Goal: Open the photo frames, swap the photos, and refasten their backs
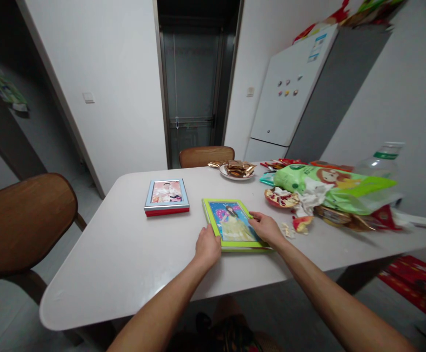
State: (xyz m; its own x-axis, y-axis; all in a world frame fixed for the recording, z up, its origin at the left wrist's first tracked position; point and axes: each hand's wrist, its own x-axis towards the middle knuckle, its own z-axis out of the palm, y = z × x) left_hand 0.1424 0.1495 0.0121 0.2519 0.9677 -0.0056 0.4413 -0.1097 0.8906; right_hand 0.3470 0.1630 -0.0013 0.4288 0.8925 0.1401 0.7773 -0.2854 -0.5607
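Note:
A lime-green picture frame [235, 222] with a figure in a yellow dress on a blue and pink ground lies face up near the table's front edge, with another frame edge showing under it. My left hand [207, 246] grips its left side near the lower corner, fingers partly hidden. Across from it, my right hand [266, 228] holds the right side, thumb and fingers closed on the edge. Further left, a light-blue frame [167, 193] with a pinkish portrait rests on top of a red one [167, 212]; neither hand touches them.
A plate of wrapped snacks [237, 169] stands at the table's back edge. On the right are opened pomegranate [281, 198], peel [302, 224], crumpled tissue, a green package [337, 186] and a clear bottle [379, 161]. Wooden chairs [26, 220] stand left and behind.

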